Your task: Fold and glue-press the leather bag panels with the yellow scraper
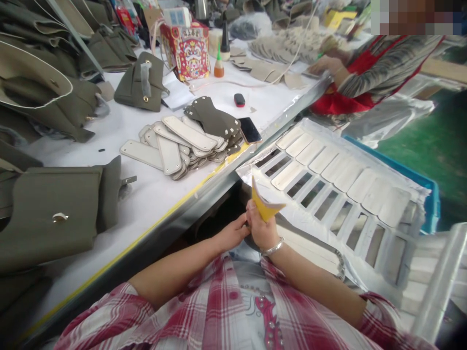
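My right hand (261, 228) is closed round a yellow strip of backing paper (263, 203) that sticks up from my fist, just below the table's edge. My left hand (233, 233) meets it from the left, fingers pinched at the base of the same strip. A silver bracelet sits on my right wrist. To the right lies a white sheet (408, 187) with rows of beige oblong pieces (365, 184) stuck on it and several bare slots.
On the white table (124, 126) a heap of beige and olive oblong pieces (189, 141), a black phone (249, 130), olive bags (51, 214), a glue bottle (219, 65) and a printed box (188, 48). Another person in a patterned sleeve (368, 73) works at the far right.
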A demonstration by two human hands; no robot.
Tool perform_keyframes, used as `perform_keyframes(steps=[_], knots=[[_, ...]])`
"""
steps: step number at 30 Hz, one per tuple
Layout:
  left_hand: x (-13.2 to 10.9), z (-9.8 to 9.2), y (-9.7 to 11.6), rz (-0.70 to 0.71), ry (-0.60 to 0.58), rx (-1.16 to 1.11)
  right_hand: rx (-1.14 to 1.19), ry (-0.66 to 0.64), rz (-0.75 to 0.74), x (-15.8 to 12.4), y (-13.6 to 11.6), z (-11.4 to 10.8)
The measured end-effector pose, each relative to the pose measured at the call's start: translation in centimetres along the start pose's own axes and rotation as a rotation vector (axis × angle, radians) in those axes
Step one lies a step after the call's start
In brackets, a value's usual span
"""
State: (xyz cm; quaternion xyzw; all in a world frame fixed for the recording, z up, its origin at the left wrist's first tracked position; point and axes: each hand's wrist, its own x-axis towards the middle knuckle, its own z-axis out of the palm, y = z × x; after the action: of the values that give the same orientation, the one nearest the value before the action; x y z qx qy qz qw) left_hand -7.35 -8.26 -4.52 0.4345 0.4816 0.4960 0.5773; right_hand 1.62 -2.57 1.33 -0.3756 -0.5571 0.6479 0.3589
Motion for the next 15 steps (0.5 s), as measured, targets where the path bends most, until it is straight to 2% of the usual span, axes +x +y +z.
perform_keyframes(steps=[3,7,11,15], knots=[[0.1,0.4,0.4,-0.047,0.056,0.008,-0.069,-0.039,-0.070,0.5,-0.4,0.1],[-0.3,0.6,0.7,-0.074,0.027,-0.010,0.187,-0.001,0.088,0.8,-1.4,-0.7],[-1.0,0.5,0.6,-0.100,-0.019,-0.142,0.241,0.004,0.059,-0.7,-2.1,-1.7],[-1.2,0.6,0.3,-0.103,-0.038,-0.145,0.216,-0.042,0.061,-2.0,-1.5,-1.7]])
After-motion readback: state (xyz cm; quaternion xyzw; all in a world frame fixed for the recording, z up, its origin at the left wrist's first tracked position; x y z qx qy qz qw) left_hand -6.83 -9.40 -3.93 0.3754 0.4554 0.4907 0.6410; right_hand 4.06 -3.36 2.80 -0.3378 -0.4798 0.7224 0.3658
